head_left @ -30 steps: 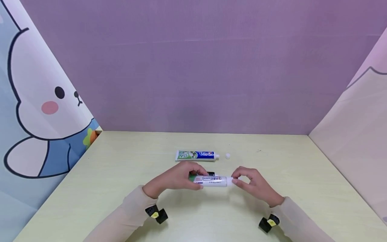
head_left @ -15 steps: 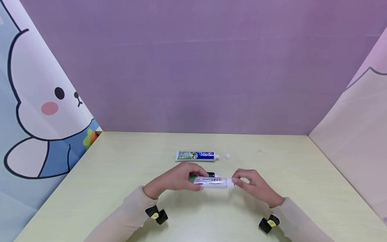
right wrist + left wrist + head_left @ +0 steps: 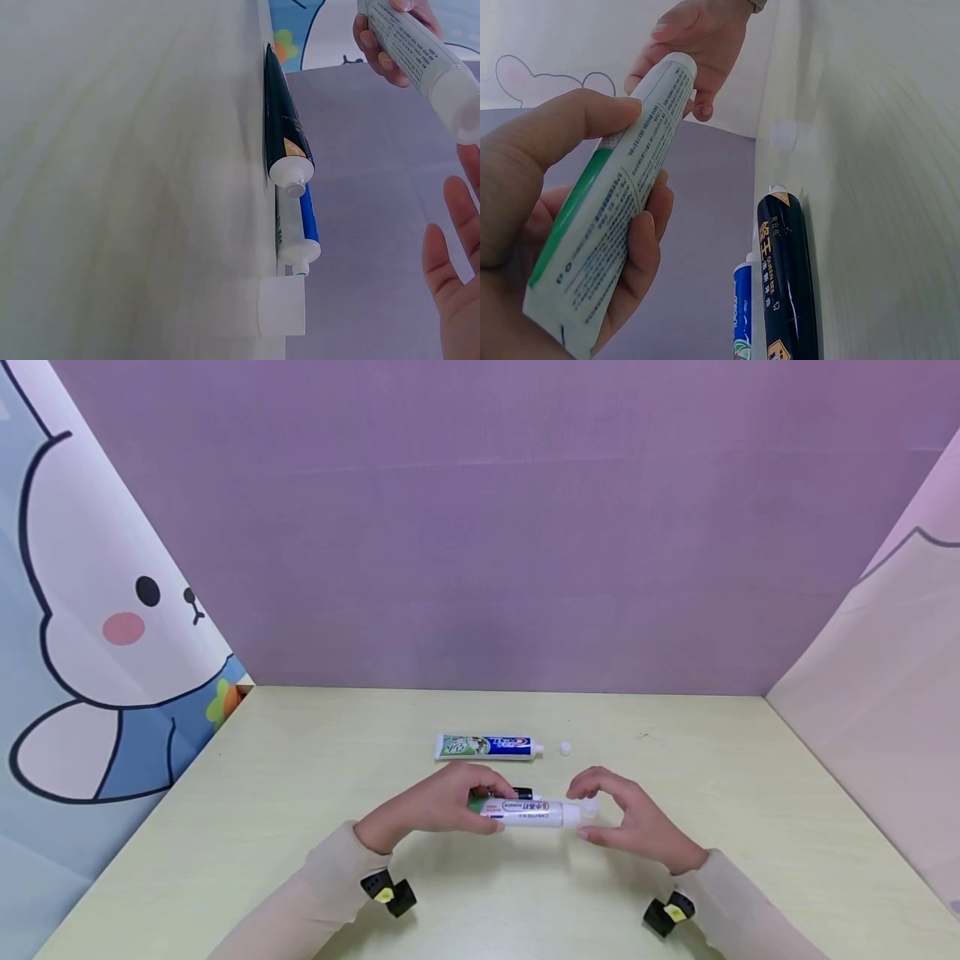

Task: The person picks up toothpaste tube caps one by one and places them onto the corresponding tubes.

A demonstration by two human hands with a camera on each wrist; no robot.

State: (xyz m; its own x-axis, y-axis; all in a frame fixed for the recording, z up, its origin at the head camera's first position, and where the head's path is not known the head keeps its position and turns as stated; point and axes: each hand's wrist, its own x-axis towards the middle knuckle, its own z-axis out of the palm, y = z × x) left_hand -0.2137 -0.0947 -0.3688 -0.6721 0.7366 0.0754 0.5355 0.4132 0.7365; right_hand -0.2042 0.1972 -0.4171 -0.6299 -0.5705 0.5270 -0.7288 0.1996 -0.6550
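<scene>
My left hand grips a white toothpaste tube with a green tail end, holding it level above the table, its white cap pointing right. In the left wrist view the thumb presses one face of the tube and the fingers curl round the other. Just off the capped end, my right hand has thumb and fingers spread apart, with nothing between them. Behind the held tube, a black toothpaste tube lies uncapped on the table, mostly hidden in the head view.
Farther back lies an uncapped blue and green toothpaste tube, with a small white cap right of its nozzle. Another loose white cap shows past the held tube, between the right hand's fingers. A purple panel closes off the table's back.
My right hand's fingers and thumb have come off the held tube's cap and spread apart, bringing a loose cap behind into view. The left hand keeps its grip, almost still.
</scene>
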